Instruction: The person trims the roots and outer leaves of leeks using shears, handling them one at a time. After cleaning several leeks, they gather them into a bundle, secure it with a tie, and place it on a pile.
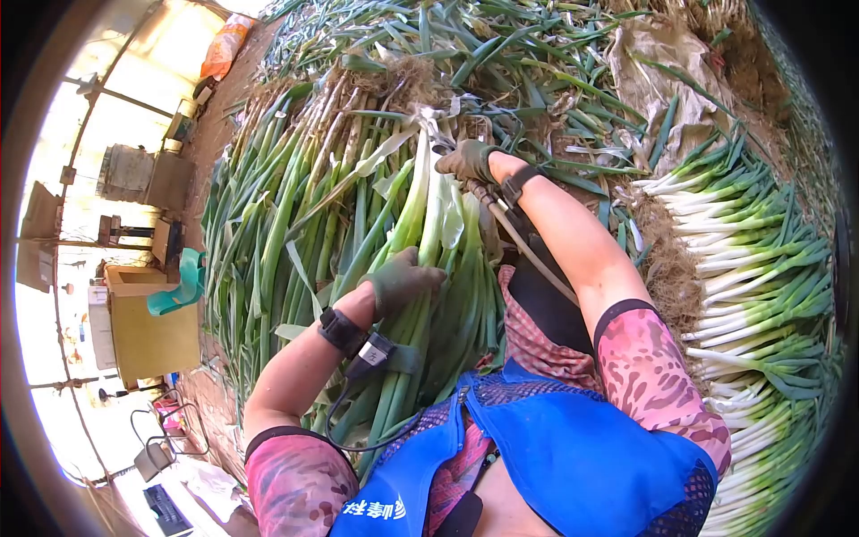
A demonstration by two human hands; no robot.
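Left arm [300, 367] bent at the elbow, forearm slanting inward; gloved left hand [405, 279] nearer the body, its back uppermost, fingers curled. Right arm [573, 224] stretched farther forward, slightly bent; gloved right hand [467, 161] clenched, wrist [503, 166] angled leftward.

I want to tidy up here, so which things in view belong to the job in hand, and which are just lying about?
Seemingly part of the job:
green onions under the left hand
hose running to the right hand
row of white-stalked onions

Seemingly just lying about:
orange bag
teal plastic item
cardboard box
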